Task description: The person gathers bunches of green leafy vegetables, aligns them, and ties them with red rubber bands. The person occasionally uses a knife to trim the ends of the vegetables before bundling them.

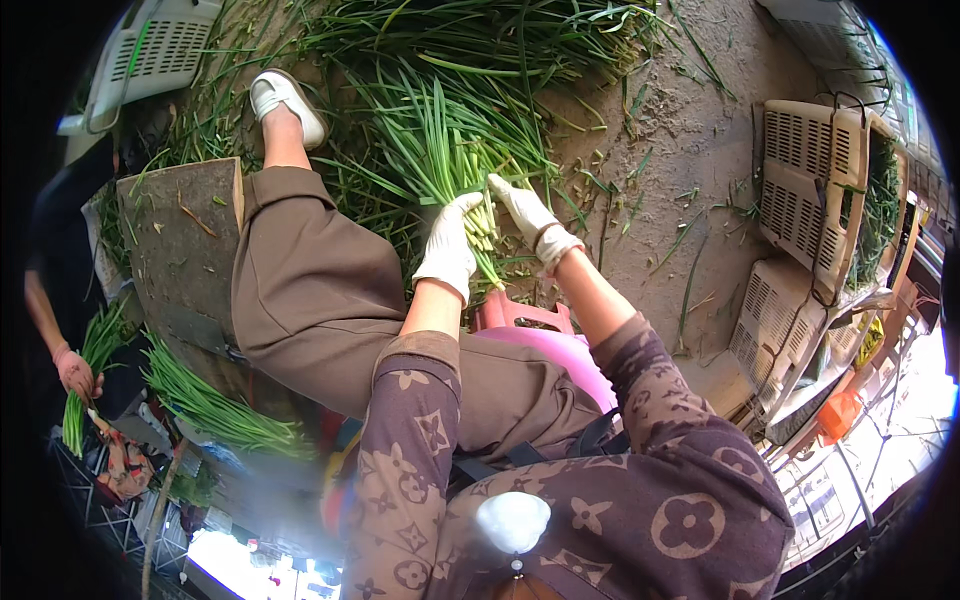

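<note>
My left hand (450,244), in a white glove, is closed around a bunch of long green leafy stalks (442,161), perhaps garlic chives, with pale cut ends towards me. My right hand (521,210), also gloved, is beside the bunch on its right, fingertips at the stems; whether it grips any cannot be told. More loose stalks lie under and beyond the bunch. A large heap of the same greens (480,37) spreads over the dirt ground at the top of the view.
Slatted plastic crates (802,180) stand at the right, one holding greens. A wooden board (180,247) is at the left beside my leg, with a bundle of greens (225,409) below it. Another person's gloved hand (77,375) holds greens. A pink stool (555,349) is beneath me.
</note>
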`<move>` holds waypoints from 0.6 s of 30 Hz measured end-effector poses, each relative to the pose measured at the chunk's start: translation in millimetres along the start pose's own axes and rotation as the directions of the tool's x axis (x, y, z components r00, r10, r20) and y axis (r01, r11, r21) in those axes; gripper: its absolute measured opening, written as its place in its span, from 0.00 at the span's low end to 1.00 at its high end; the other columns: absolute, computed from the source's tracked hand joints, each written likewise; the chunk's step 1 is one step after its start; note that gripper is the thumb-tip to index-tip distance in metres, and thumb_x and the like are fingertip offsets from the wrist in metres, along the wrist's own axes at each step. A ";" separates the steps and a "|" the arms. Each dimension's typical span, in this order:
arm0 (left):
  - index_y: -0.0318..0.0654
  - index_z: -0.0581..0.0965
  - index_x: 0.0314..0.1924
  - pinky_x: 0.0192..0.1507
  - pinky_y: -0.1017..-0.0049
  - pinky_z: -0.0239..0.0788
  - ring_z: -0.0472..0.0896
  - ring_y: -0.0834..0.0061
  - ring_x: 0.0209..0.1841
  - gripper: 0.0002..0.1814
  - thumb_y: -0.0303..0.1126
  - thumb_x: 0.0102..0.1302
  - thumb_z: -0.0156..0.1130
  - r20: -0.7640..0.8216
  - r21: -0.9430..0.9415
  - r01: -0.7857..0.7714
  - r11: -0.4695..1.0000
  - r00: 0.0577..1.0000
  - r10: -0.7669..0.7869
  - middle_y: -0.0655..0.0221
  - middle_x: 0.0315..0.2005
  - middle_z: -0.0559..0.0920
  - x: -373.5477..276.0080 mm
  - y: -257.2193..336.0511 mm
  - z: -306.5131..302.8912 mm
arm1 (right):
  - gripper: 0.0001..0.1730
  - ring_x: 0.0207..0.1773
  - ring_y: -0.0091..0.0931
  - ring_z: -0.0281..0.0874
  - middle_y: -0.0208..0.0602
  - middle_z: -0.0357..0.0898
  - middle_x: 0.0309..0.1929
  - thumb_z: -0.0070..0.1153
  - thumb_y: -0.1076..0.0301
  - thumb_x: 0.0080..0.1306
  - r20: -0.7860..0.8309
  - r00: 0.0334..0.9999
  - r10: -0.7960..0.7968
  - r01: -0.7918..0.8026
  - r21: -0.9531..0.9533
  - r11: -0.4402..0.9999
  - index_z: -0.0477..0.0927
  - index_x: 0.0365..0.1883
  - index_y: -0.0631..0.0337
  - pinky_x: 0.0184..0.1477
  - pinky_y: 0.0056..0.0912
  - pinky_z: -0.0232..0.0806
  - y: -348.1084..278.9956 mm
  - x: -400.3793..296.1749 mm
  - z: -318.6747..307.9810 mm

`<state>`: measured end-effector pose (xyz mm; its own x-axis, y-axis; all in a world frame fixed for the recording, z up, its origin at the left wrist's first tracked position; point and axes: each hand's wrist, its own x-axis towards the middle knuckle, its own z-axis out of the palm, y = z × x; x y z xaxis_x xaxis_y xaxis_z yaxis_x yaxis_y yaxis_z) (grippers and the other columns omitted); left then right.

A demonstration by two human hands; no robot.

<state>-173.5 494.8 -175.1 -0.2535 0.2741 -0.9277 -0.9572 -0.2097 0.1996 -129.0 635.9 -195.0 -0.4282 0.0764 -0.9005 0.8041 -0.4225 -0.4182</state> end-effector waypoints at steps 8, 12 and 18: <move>0.43 0.81 0.51 0.42 0.66 0.79 0.83 0.70 0.39 0.20 0.48 0.68 0.68 -0.015 -0.020 0.021 1.000 1.000 -0.022 0.69 0.39 0.85 -8.3 -0.9 24.6 | 0.30 0.58 0.50 0.78 0.64 0.82 0.50 0.54 0.55 0.70 0.004 0.895 -0.446 0.420 -0.340 0.841 0.74 0.57 0.77 0.61 0.47 0.69 14.5 32.1 -3.9; 0.43 0.82 0.52 0.48 0.62 0.78 0.82 0.68 0.49 0.19 0.43 0.65 0.70 0.023 0.018 0.022 1.000 0.999 -0.023 0.67 0.46 0.85 -1.7 -0.1 15.4 | 0.27 0.51 0.55 0.79 0.66 0.80 0.47 0.42 0.53 0.72 0.300 0.826 -0.477 0.533 -0.690 0.490 0.76 0.50 0.72 0.55 0.52 0.70 -10.1 -21.1 -2.5; 0.43 0.84 0.36 0.24 0.78 0.70 0.78 0.76 0.20 0.05 0.34 0.64 0.66 -0.172 0.170 0.028 0.985 0.985 0.002 0.73 0.23 0.83 -8.4 6.7 16.5 | 0.35 0.52 0.43 0.84 0.57 0.85 0.45 0.62 0.41 0.66 0.082 0.913 -0.400 0.372 -0.572 0.731 0.80 0.55 0.65 0.55 0.42 0.73 -54.0 -73.4 -40.0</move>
<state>-180.0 506.6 -160.7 -0.2272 0.1086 -0.9678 -0.9737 -0.0397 0.2241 -124.5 689.3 -111.1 -0.7465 0.1643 -0.6448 0.6645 0.2359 -0.7091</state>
